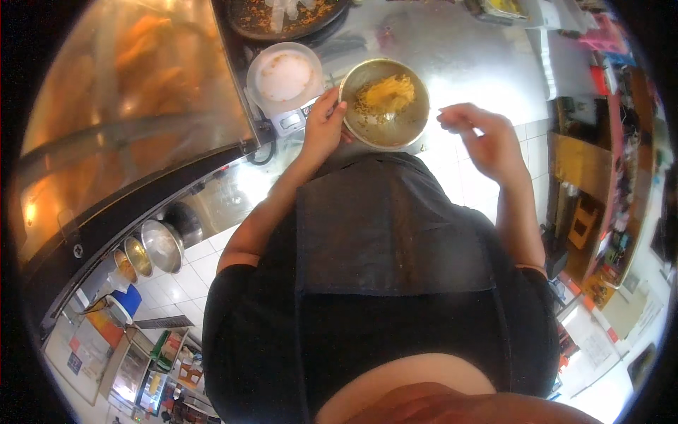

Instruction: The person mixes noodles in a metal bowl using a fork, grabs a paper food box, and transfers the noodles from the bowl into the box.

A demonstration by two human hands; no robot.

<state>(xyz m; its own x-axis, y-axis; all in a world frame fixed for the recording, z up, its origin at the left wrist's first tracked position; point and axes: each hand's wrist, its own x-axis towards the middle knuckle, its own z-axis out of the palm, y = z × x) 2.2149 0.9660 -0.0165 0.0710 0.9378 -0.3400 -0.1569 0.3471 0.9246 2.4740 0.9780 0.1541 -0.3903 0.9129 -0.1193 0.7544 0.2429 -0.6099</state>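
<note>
My left hand grips the left rim of a round metal mixing bowl, thumb at the rim and fingers around the outside. Inside the bowl lies a clump of yellow, strand-like food. To the right of the bowl, apart from it, my right hand is raised with its fingers curled and the fingertips drawn together. Whether anything small is between those fingertips cannot be made out. Left of the bowl, a pale round dish with brownish residue rests on a digital kitchen scale.
A dark round pan with orange-brown crumbs and a pale utensil stands beyond the scale. The steel counter extends around the bowl. A large glazed, orange-lit cabinet borders the left. Several metal bowls sit below it. Shelving lines the right.
</note>
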